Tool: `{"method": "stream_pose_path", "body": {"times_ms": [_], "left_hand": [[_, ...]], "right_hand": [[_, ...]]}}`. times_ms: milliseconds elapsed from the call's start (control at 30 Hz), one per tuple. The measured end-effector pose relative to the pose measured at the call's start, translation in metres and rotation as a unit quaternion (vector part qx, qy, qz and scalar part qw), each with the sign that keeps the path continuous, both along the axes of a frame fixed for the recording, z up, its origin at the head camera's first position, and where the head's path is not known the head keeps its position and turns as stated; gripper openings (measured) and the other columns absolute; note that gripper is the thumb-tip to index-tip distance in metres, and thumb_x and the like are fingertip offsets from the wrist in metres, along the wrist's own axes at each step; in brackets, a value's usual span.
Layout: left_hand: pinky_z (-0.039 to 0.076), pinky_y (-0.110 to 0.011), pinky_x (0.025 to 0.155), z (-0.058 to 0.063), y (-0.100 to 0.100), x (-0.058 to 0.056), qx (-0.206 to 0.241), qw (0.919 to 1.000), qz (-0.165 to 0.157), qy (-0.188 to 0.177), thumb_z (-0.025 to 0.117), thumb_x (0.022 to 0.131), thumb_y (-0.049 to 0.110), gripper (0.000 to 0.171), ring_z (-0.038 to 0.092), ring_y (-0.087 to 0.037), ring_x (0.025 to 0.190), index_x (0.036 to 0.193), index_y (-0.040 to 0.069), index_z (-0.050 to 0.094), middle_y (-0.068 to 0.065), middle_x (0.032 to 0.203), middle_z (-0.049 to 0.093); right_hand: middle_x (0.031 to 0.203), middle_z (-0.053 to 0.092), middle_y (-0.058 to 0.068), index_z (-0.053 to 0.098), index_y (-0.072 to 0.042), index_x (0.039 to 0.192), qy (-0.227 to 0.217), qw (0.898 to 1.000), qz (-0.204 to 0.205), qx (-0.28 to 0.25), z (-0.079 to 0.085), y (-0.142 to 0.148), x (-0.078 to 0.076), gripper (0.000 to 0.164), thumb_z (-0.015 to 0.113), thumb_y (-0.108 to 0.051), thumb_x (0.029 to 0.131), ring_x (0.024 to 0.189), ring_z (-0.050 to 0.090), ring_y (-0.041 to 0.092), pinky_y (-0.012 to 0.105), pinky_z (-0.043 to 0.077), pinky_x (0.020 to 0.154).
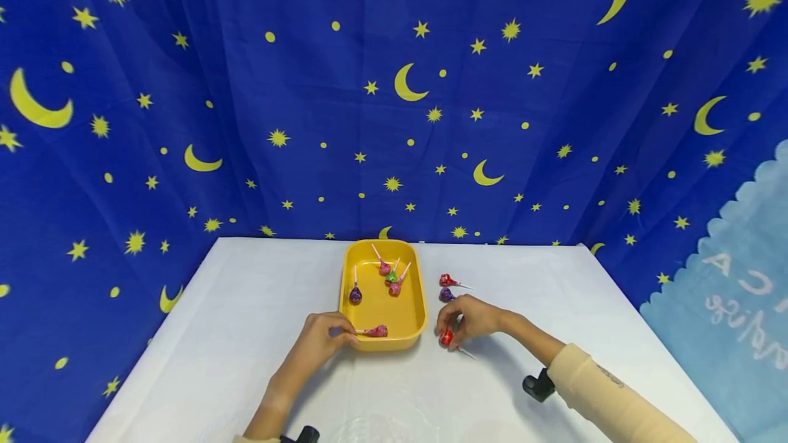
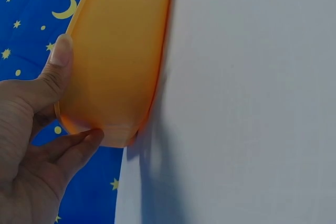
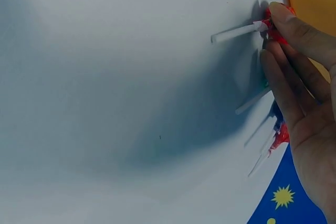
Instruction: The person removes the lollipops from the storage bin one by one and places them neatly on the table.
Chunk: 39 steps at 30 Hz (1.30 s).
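Note:
My left hand point(image 1: 323, 333) is at the front left corner of the yellow tray point(image 1: 422, 292), pinching the stick end of a pink-wrapped lollipop point(image 1: 377, 331). In the left wrist view, the tray's outer wall point(image 2: 118, 51) hides that lollipop; my thumb overlaps the rim and other fingertips are at the corner. Right of the tray, my right hand point(image 1: 470, 316) pinches a red-wrapped lollipop point(image 1: 446, 338) by its candy, its white stick point(image 3: 231, 34) pointing away from the tray. Beyond this hand are a purple lollipop point(image 1: 446, 294) and another red lollipop point(image 1: 447, 280).
Inside the tray lie a purple lollipop point(image 1: 355, 294), a green one point(image 1: 391, 277) and two pink ones. Another stick point(image 3: 253, 100) shows beside my right fingers. The white table point(image 1: 258, 279) meets a blue star-and-moon curtain point(image 1: 345, 108).

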<state>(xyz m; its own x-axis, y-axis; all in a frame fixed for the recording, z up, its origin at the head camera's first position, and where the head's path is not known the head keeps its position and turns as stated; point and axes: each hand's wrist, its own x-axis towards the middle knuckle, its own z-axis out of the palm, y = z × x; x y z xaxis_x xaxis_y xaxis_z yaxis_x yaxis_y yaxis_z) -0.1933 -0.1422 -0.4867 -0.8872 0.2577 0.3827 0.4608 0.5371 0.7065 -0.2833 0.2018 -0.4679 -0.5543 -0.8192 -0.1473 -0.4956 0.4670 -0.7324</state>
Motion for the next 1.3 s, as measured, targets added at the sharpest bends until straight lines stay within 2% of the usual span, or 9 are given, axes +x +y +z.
{"method": "stream_pose_path", "body": {"times_ms": [200,333,467,700,900,1033,1133,1300], "left_hand": [[0.056,-0.037,0.083,0.0,-0.001,0.0,0.008,0.9999,-0.003,0.006,0.082,0.072,0.013,0.008,0.068,-0.009,0.078,0.077,0.013,0.075,0.009,0.078,0.072],[0.056,-0.037,0.084,0.002,0.0,0.001,0.011,0.9999,-0.003,-0.012,0.081,0.073,0.013,0.007,0.068,-0.009,0.08,0.077,0.013,0.075,0.009,0.079,0.072],[0.055,-0.038,0.086,0.003,0.0,0.001,0.009,0.9996,-0.002,-0.026,0.081,0.073,0.012,0.007,0.068,-0.01,0.081,0.078,0.013,0.075,0.009,0.08,0.072],[0.055,-0.04,0.087,0.004,0.0,0.001,0.006,0.9996,-0.003,-0.027,0.081,0.074,0.013,0.007,0.068,-0.01,0.081,0.078,0.013,0.075,0.009,0.079,0.072],[0.054,-0.041,0.088,0.004,0.0,0.001,0.007,0.9992,-0.002,-0.039,0.081,0.075,0.012,0.006,0.068,-0.011,0.083,0.078,0.013,0.075,0.008,0.079,0.072],[0.055,-0.039,0.087,0.004,0.0,0.002,0.005,0.9993,0.0,-0.038,0.081,0.075,0.012,0.006,0.067,-0.01,0.082,0.078,0.013,0.075,0.009,0.079,0.071],[0.055,-0.039,0.087,0.004,0.0,0.002,0.002,0.9993,0.0,-0.038,0.081,0.075,0.013,0.006,0.067,-0.01,0.082,0.078,0.013,0.075,0.009,0.079,0.071],[0.055,-0.039,0.087,0.004,0.0,0.002,0.0,0.9994,0.002,-0.035,0.081,0.075,0.013,0.006,0.067,-0.01,0.082,0.077,0.013,0.075,0.009,0.079,0.071]], "right_hand": [[0.095,0.073,0.006,0.069,0.0,0.101,-0.009,1.0,-0.001,0.004,0.003,-0.002,-0.002,0.031,0.084,-0.001,0.073,0.081,0.064,0.009,0.024,0.058,0.072],[0.093,0.073,0.005,0.07,0.001,0.102,-0.016,1.0,-0.004,0.013,0.006,-0.003,-0.002,0.033,0.083,0.001,0.072,0.082,0.065,0.01,0.023,0.057,0.073],[0.094,0.072,0.012,0.069,0.002,0.103,-0.015,1.0,-0.006,0.017,0.013,-0.003,-0.005,0.034,0.083,0.002,0.072,0.084,0.066,0.016,0.024,0.058,0.074],[0.095,0.069,0.021,0.068,0.005,0.102,0.034,0.999,-0.016,0.002,0.033,-0.004,-0.02,0.031,0.082,0.0,0.075,0.087,0.067,0.026,0.029,0.059,0.077],[0.093,0.07,0.022,0.068,0.006,0.1,0.066,0.997,-0.026,-0.01,0.044,-0.009,-0.03,0.028,0.081,-0.002,0.077,0.082,0.067,0.018,0.031,0.059,0.077],[0.091,0.072,0.014,0.07,-0.001,0.097,0.099,0.994,-0.044,-0.01,0.05,-0.015,-0.033,0.022,0.08,-0.002,0.078,0.08,0.064,0.011,0.029,0.059,0.076],[0.093,0.072,0.011,0.071,-0.003,0.097,0.12,0.991,-0.057,-0.012,0.053,-0.023,-0.037,0.019,0.078,-0.002,0.08,0.081,0.064,0.01,0.027,0.058,0.076],[0.093,0.073,0.011,0.071,0.002,0.097,0.128,0.989,-0.07,-0.027,0.056,-0.038,-0.041,0.017,0.076,0.001,0.081,0.083,0.067,0.013,0.031,0.059,0.078]]}}
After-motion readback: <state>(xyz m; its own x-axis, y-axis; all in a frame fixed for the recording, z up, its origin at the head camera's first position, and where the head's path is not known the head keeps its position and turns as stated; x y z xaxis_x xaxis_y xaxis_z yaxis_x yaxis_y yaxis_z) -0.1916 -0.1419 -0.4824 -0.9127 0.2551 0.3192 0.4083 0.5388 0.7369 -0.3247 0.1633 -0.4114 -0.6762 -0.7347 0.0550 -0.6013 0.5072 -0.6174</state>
